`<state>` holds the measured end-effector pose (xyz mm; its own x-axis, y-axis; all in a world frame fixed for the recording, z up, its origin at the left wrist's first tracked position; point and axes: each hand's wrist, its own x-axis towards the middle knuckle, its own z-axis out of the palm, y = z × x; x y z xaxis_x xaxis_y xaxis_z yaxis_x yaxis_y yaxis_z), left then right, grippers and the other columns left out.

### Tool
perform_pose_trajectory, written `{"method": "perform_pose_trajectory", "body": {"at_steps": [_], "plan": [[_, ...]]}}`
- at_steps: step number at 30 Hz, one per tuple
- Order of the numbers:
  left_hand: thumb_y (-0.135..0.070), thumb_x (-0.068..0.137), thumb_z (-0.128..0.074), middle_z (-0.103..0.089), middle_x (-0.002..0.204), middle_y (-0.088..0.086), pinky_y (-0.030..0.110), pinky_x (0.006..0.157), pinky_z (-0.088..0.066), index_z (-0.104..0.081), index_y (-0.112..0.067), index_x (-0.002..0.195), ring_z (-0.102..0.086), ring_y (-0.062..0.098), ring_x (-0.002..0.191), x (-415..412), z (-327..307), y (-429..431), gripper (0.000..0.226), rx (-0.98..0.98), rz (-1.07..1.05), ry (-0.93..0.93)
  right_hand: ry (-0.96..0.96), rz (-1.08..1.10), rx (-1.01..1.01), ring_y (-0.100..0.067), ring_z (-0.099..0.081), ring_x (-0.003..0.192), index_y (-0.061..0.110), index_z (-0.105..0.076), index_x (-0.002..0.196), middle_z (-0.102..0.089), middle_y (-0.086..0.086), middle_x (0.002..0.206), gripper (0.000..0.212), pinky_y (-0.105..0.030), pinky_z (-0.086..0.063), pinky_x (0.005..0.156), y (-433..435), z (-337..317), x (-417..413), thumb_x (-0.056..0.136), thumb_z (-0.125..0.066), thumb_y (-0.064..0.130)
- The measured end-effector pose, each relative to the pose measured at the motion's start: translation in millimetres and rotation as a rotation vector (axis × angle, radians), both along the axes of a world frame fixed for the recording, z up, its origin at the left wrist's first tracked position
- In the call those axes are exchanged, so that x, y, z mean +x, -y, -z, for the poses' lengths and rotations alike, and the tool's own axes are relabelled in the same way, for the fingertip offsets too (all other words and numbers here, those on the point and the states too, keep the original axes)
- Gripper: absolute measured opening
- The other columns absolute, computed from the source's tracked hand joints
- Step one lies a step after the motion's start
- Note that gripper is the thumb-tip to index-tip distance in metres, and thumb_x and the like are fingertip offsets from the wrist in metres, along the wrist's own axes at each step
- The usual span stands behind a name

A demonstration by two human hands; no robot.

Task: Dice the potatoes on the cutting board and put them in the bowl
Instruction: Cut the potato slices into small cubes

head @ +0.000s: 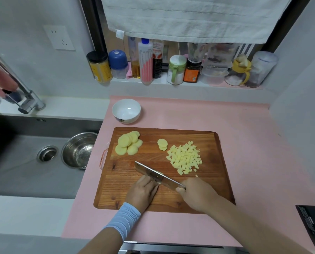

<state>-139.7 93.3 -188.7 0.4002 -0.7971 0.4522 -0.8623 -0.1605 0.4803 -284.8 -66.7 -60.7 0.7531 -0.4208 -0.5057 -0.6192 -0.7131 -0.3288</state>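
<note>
A wooden cutting board (127, 195) lies on a pink mat. At its far left is a pile of round potato slices (128, 145); two more slices (162, 144) lie mid-board. A heap of potato dice (185, 157) sits at the right. My right hand (197, 194) grips the handle of a cleaver (153, 173), its blade angled toward the upper left. My left hand (143, 192) presses down beside the blade, fingers curled over potato pieces that are mostly hidden. An empty white bowl (126, 110) stands beyond the board's far left corner.
A steel sink (24, 162) with a metal colander bowl (78, 150) lies left of the mat, with a tap (24, 96) behind it. Jars and bottles (171, 66) line the back ledge under a hanging towel. A black object (312, 224) sits at the right edge.
</note>
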Motion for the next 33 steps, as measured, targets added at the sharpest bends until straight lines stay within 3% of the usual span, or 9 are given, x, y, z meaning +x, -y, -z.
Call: {"method": "perform_pose_trajectory", "body": {"at_steps": [5,9,14,18,23,26,29,33], "plan": [[-0.017,0.096,-0.059,-0.061,0.09,0.0,0.024,0.079,-0.05,-0.069,-0.011,0.087,-0.056,0.016,0.086,6,-6,-3,0.015,0.021,0.088,-0.015,0.019,0.039,0.099,-0.012,-0.049,0.059,0.02,-0.045,0.063,-0.054,0.006,0.064,0.046,-0.029,-0.035,0.055,8,-4,-3,0.1,-0.052,0.046],[-0.017,0.089,-0.064,-0.058,0.093,-0.002,0.025,0.081,-0.046,-0.064,-0.014,0.087,-0.052,0.015,0.089,23,-16,1,0.004,0.072,0.16,-0.075,0.067,0.166,0.224,-0.015,-0.058,0.064,0.014,-0.062,0.072,-0.061,0.003,0.068,0.045,-0.032,-0.042,0.063,21,-12,-9,0.098,-0.053,0.05],[-0.023,0.083,-0.07,-0.056,0.127,-0.007,0.019,0.106,-0.035,-0.062,-0.018,0.114,-0.045,0.007,0.12,45,-22,10,0.033,0.265,0.225,-0.09,0.125,0.234,0.163,-0.017,-0.06,0.068,0.018,-0.059,0.068,-0.063,0.002,0.072,0.043,-0.033,-0.041,0.062,36,-22,-15,0.1,-0.052,0.047],[-0.028,0.085,-0.07,-0.058,0.12,-0.007,0.029,0.1,-0.044,-0.061,-0.018,0.115,-0.046,0.009,0.114,41,-23,17,0.033,0.314,0.177,-0.071,0.151,0.305,0.134,-0.018,-0.065,0.075,0.019,-0.065,0.074,-0.068,0.0,0.078,0.041,-0.036,-0.049,0.068,37,-19,-18,0.1,-0.052,0.047],[-0.039,0.075,-0.081,-0.059,0.099,-0.002,0.034,0.078,-0.052,-0.065,-0.016,0.1,-0.053,0.02,0.092,10,-18,22,0.038,0.34,-0.141,-0.071,0.158,0.336,0.108,-0.014,-0.06,0.068,0.023,-0.054,0.068,-0.062,0.005,0.07,0.04,-0.03,-0.041,0.058,26,-17,-20,0.101,-0.05,0.046],[-0.038,0.075,-0.082,-0.059,0.099,0.0,0.034,0.085,-0.049,-0.065,-0.014,0.101,-0.051,0.021,0.094,-5,-14,25,0.039,0.281,-0.246,-0.148,0.138,0.316,0.064,-0.015,-0.061,0.073,0.023,-0.052,0.069,-0.062,0.007,0.074,0.041,-0.032,-0.041,0.059,15,-14,-19,0.101,-0.048,0.048],[-0.039,0.083,-0.073,-0.056,0.107,-0.002,0.028,0.09,-0.043,-0.065,-0.015,0.104,-0.047,0.018,0.098,0,-14,19,0.033,0.186,-0.187,-0.119,0.118,0.288,0.023,-0.016,-0.062,0.078,0.024,-0.052,0.07,-0.064,0.007,0.078,0.041,-0.031,-0.043,0.061,1,-10,-18,0.102,-0.046,0.05],[-0.025,0.093,-0.061,-0.059,0.1,-0.001,0.035,0.076,-0.05,-0.066,-0.013,0.091,-0.052,0.019,0.087,20,-12,12,0.013,0.118,0.104,0.044,0.146,0.25,-0.015,-0.014,-0.063,0.073,0.027,-0.055,0.073,-0.065,0.006,0.076,0.037,-0.032,-0.047,0.062,-17,-8,-18,0.103,-0.043,0.045]]}}
